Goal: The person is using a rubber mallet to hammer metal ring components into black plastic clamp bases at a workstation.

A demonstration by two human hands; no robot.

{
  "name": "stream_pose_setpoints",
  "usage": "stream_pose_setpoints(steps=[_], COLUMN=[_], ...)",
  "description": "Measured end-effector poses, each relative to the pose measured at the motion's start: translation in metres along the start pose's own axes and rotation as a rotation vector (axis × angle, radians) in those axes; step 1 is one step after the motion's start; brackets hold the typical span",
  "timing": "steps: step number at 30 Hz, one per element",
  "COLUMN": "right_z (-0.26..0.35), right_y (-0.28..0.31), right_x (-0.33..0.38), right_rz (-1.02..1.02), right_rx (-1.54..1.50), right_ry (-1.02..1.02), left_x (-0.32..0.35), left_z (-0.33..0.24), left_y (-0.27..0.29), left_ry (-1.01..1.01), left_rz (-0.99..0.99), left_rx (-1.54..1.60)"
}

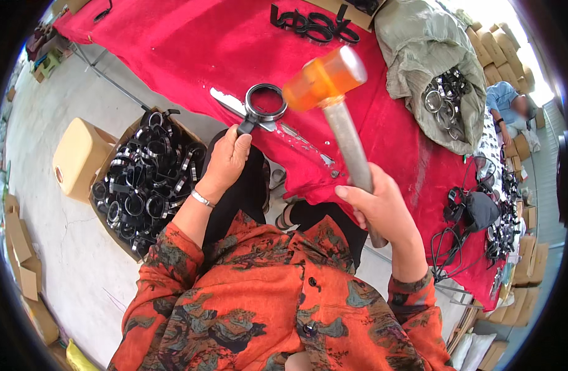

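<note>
The left hand gripped a black ring clamp by its stem, resting it on the red table. The right hand clenched a raised orange-headed mallet just above the clamp.

Left hand grips the black stem of a black ring-shaped clamp, which rests on a flat metal plate lying on the red cloth-covered table. Right hand is closed round the grey metal handle of an orange-headed mallet, head raised above and just right of the ring. Open cardboard box of black ring clamps sits on the floor at left. Grey sack holding more rings lies on the table at right.
</note>
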State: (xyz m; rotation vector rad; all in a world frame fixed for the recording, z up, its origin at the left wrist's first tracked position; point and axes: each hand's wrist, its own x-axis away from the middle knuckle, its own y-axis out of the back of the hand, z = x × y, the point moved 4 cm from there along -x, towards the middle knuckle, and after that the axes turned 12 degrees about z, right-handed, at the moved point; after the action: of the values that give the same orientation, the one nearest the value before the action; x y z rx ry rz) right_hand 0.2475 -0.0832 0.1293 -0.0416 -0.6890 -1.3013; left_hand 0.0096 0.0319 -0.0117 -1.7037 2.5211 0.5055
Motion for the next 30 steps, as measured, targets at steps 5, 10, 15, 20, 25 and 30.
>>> stream_pose_setpoints(steps=[5, 10, 15, 20, 25, 30], right_z=[-0.014, 0.033, 0.040, 0.055, 0.079, 0.052], right_y=[-0.018, -0.018, -0.030, -0.028, -0.023, -0.003], right_x=[-0.008, -0.016, -0.024, -0.055, -0.038, -0.082], right_rz=[-0.279, -0.097, -0.199, 0.028, -0.220, -0.193], right_rx=[0.662, 0.613, 0.790, 0.886, 0.613, 0.842], right_ry=[0.149, 0.257, 0.319, 0.249, 0.437, 0.299], left_x=[-0.003, -0.001, -0.002, -0.001, 0.003, -0.004], left_z=[-0.003, 0.004, -0.010, -0.008, -0.010, -0.009], left_y=[-0.006, -0.001, -0.004, -0.001, 0.000, -0.005], left_ry=[-0.030, 0.032, 0.007, 0.028, 0.022, 0.003], left_rz=[-0.027, -0.026, -0.031, -0.025, -0.037, -0.018], left_rx=[-0.095, -0.098, -0.103, -0.116, -0.106, -0.116])
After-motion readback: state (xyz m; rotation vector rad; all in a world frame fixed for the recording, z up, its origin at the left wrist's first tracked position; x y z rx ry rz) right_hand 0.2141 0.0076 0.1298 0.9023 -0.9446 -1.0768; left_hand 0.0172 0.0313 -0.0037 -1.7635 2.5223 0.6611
